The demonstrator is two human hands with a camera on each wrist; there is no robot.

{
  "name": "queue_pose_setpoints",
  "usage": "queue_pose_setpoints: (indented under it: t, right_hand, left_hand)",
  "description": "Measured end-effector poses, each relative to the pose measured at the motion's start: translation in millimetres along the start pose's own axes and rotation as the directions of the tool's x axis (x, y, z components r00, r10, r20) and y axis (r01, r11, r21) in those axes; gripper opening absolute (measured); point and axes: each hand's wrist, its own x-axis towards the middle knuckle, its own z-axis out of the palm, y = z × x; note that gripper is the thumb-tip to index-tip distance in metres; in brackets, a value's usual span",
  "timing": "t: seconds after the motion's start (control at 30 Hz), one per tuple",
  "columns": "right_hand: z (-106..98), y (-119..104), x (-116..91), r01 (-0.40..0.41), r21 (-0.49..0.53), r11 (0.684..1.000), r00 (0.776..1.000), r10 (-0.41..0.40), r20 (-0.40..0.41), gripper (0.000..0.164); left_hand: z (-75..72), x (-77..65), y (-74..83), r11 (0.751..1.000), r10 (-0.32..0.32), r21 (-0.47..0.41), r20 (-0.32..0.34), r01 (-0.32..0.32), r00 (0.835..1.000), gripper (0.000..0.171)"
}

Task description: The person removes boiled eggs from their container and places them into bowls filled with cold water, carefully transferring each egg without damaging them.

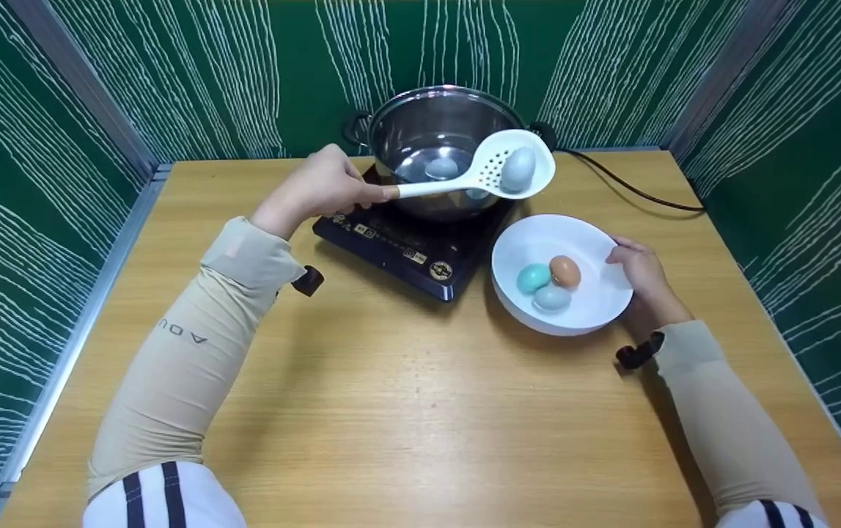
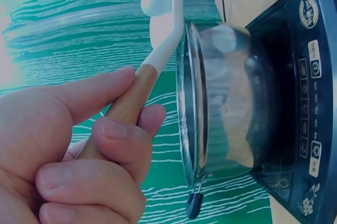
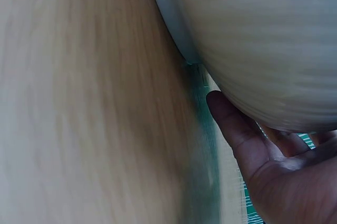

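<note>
Desk under everything. Hob [image 1: 405,246]: beneath the pot [image 1: 409,132]. Bowl [image 1: 596,301]: right of the pot, nearer me. Slotted spoon [image 1: 490,170]: head above the pot's right rim. My hands: left [image 1: 321,183], at the pot's left, fingers curled round the wooden handle; right [image 1: 644,275], gripping the bowl's rim on the side away from the pot, fingers partly hidden. Eggs: one bluish egg [image 1: 518,169] on the spoon; turquoise egg [image 1: 534,279], brown egg [image 1: 565,271] and pale egg [image 1: 552,298] in the bowl. Judged step: moving eggs between pot and bowl, direction uncertain. Next move probably calls for a level spoon, then a gentle tip.
</note>
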Motion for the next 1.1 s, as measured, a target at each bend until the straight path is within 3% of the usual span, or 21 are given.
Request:
queue_pose_setpoints:
  t: [0.27, 0.77, 1.1]
  right_hand:
    - [1, 0, 0, -0.020, 0.033, 0.999, 1.000, 0.020, 0.009, 0.071]
    - [-1, 4, 2, 0.065, -0.005, 0.998, 0.998, -0.065, 0.006, 0.066]
    - [-2, 3, 0, 0.034, 0.006, 0.999, 0.999, -0.035, 0.039, 0.069]
  left_hand:
    - [11.9, -3.6, -2.7, 0.999, 0.033, 0.011, 0.013, -0.033, 0.999, 0.048]
    - [40.5, -6.1, 0.2, 0.994, 0.106, 0.011, 0.069, -0.107, 0.992, 0.037]
    - [62.9, -4.3, -6.2, 0.973, 0.114, 0.191, 0.074, -0.126, 0.991, 0.053]
